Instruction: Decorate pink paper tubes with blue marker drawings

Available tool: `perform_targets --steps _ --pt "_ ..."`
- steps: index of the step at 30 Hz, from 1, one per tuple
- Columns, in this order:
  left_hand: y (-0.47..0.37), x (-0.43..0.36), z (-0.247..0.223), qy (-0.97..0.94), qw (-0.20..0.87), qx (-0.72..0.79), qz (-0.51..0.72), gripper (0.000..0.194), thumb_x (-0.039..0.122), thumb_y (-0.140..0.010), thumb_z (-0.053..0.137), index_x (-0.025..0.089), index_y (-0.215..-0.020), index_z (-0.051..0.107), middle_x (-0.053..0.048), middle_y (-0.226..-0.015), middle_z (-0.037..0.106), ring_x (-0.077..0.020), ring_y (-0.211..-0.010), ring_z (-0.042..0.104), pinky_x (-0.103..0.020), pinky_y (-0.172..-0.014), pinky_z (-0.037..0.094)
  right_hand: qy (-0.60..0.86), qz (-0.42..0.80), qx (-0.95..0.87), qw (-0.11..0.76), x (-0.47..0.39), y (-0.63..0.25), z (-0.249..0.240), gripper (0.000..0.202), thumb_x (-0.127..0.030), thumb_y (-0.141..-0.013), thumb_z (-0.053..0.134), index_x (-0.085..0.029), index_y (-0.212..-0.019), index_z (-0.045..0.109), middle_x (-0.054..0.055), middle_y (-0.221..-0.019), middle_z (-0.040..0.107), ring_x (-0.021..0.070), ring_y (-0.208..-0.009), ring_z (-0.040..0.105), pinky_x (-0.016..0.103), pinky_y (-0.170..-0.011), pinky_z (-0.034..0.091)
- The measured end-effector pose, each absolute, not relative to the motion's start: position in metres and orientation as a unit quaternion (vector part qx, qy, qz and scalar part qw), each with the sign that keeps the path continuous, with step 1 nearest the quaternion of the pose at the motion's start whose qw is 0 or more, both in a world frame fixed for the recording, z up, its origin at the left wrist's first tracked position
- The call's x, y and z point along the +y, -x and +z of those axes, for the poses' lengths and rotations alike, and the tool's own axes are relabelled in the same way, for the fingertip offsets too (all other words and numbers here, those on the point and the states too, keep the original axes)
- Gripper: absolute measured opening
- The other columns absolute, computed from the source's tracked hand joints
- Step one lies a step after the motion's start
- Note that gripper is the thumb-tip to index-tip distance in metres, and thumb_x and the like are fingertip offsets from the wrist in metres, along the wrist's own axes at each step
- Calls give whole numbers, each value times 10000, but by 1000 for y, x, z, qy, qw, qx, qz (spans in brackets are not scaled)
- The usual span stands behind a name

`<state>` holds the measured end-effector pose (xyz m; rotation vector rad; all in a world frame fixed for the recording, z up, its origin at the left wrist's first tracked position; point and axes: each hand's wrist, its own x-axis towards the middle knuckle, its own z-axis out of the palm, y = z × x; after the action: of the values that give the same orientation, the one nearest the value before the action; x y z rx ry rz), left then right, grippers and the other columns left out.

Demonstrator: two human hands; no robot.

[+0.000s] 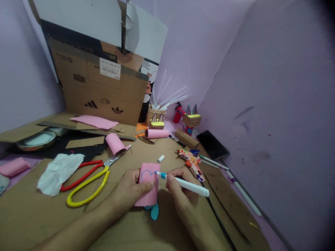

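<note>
My left hand (131, 188) grips a pink paper-covered tube (148, 198), its thumb lying across the front. A blue curved line, like the top of a heart, is drawn on the tube's upper part. In my right hand (180, 186) is a white felt-tip marker (192, 186) with a blue collar, its tip touching the end of that line. The marker's white cap (160, 158) lies on the cardboard just beyond the tube. Below the tube, a blue paper shape (154, 212) with a dark outline shows partly.
Red-and-yellow-handled scissors (89, 188) and crumpled tissue (61, 172) lie at left. Another pink tube (115, 144) rests near the blades. A glue gun with patterned covering (192, 162) and a phone (212, 144) lie at right. A large cardboard box (99, 87) stands behind.
</note>
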<state>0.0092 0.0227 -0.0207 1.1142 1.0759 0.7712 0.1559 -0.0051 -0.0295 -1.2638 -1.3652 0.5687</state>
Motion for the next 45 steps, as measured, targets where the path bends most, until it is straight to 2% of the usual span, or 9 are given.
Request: perform_targets --steps 9,14,19,22,25,32,36,39,45 --pt "-10 22 -21 -478 654 475 345 272 347 -565 709 114 -657 604 -4 -603 580 -127 -561 489 -235 -531 396 529 223 -586 572 0 -162 -37 225 -323 -811 541 -180 -640 575 -35 -499 536 109 -444 492 208 -425 355" --pt "-9 24 -27 -473 652 486 339 266 337 -584 701 109 -689 613 -29 -655 622 -146 -600 532 -255 -568 428 503 266 -530 629 1 -165 -39 221 -333 -811 559 -188 -644 547 -49 -498 512 105 -454 483 213 -448 368" --pt "-8 23 -25 -447 668 478 355 277 345 -589 718 107 -706 639 -37 -639 645 -153 -582 551 -257 -553 436 486 341 -456 664 7 -164 -32 217 -395 -841 519 -193 -821 595 -24 -591 583 122 -502 516 239 -479 420" --pt "-9 21 -21 -431 690 450 368 296 333 -585 738 111 -767 666 -54 -697 682 -163 -620 574 -257 -576 449 489 418 -450 619 10 -162 -30 279 -394 -769 599 -184 -952 604 25 -748 654 158 -618 589 291 -584 482" --pt "-10 19 -18 -430 709 415 375 346 323 -590 748 117 -860 684 -66 -768 703 -171 -689 591 -250 -619 457 446 512 -447 582 10 -159 -30 352 -316 -665 688 -192 -977 580 27 -812 650 182 -720 606 309 -653 484" --pt "-12 13 -21 -459 710 400 355 372 356 -560 769 83 -800 688 -69 -731 691 -146 -665 556 -224 -608 435 464 524 -445 558 9 -156 -31 360 -180 -572 666 -203 -918 572 -45 -663 532 123 -572 491 231 -514 397" --pt "-8 15 -24 -469 733 352 344 435 311 -539 769 101 -903 656 -68 -800 688 -167 -725 588 -261 -690 475 478 495 -450 569 10 -158 -32 331 -180 -576 630 -199 -897 555 -46 -651 517 122 -561 459 228 -499 366" --pt "-7 16 -29 -482 728 361 327 500 300 -515 753 104 -955 619 -75 -803 676 -180 -664 597 -267 -569 491 482 478 -432 593 11 -160 -32 315 -186 -574 620 -195 -881 549 -39 -670 531 125 -579 459 229 -513 364" --pt "-11 14 -30 -481 712 399 320 375 318 -569 694 90 -851 600 -70 -673 652 -142 -527 566 -244 -465 476 476 482 -425 600 14 -162 -32 320 -199 -585 627 -193 -896 549 -38 -670 539 131 -586 468 239 -531 370"
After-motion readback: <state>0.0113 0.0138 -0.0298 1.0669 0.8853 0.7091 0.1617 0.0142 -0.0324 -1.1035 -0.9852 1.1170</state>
